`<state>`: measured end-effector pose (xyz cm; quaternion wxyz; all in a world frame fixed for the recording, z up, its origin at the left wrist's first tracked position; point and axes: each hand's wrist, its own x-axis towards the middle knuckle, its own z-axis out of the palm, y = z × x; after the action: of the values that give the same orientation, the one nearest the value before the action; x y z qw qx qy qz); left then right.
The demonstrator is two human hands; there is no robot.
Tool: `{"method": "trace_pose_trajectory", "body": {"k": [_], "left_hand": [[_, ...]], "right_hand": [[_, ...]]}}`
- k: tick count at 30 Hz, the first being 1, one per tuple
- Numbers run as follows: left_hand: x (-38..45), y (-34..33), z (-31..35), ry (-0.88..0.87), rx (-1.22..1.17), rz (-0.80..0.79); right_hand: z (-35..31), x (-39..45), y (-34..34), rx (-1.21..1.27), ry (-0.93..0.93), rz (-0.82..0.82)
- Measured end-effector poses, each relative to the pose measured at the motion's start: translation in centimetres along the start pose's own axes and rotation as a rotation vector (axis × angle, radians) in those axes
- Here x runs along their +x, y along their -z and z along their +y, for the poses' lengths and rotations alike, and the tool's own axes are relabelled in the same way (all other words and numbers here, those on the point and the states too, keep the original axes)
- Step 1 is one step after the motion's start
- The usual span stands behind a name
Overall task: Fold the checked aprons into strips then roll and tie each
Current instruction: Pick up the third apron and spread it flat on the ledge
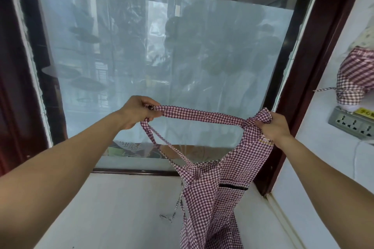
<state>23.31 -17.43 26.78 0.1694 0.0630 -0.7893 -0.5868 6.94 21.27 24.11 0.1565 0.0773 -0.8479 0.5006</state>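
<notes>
The neck strap (199, 114) of a red-and-white checked cotton apron (218, 188) is gripped in the left hand (137, 113), whose fingers are curled round it at about ten o'clock from the frame's centre. The gathered top corner of the bib is pinched in the right hand (273, 125) at three o'clock, so the strap is stretched nearly level between the two hands. The apron is held up in the air; its body is draped down toward five o'clock, over a white flat surface (113, 208). A dark slit pocket (232, 186) is seen on the cloth, and a thin tie string (176, 206) is trailed onto the surface.

Behind the hands, at twelve o'clock, a large frosted glass pane (162, 56) in a dark red wooden frame (315, 70) is seen. At two o'clock a second checked bundle (356, 79) is set above a grey socket strip (352, 125).

The apron's lower hem is cut off by the bottom edge. Shapes behind the glass cannot be made out.
</notes>
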Motion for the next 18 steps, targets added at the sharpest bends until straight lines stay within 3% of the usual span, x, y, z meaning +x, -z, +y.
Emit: {"method": "trace_pose_trajectory", "body": {"k": [3, 7, 11, 18], "left_hand": [[0.5, -0.3, 0.8, -0.026, -0.135, 0.112], [0.4, 0.0, 1.8, 0.038, -0.449, 0.012], [0.8, -0.6, 2.2, 0.097, -0.529, 0.084], [0.8, -1.6, 4.4, 0.113, -0.855, -0.013]], "right_hand": [[0.2, 0.1, -0.4, -0.019, -0.027, 0.035], [0.7, -0.1, 0.0, -0.011, -0.089, 0.041], [0.7, -0.5, -0.2, 0.008, -0.131, -0.011], [0.9, -0.8, -1.0, 0.04, -0.183, -0.095]]}}
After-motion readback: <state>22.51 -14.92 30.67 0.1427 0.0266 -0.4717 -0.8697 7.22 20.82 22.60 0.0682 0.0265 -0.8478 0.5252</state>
